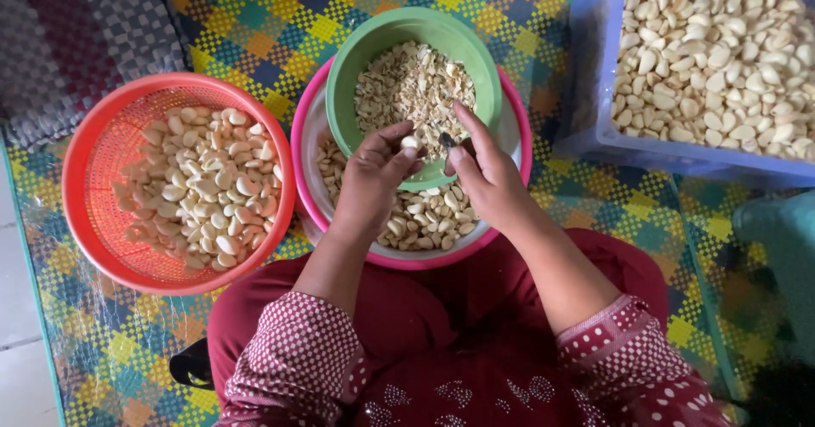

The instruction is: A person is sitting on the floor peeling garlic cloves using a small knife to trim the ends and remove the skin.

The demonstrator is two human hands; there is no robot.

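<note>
Left hand (pixel 373 172) pinches a garlic clove (pixel 411 142) over the green bowl (pixel 413 28) — right hand (pixel 486 175) grips a small knife (pixel 445 140)

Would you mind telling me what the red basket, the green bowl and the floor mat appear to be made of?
The red basket looks like moulded plastic: its wall is a fine perforated mesh with a smooth glossy rim. The green bowl seems to be plastic too, judging by its even matt colour and thin rounded rim. The floor mat appears woven from shiny plastic strips in a chequered pattern.
</note>
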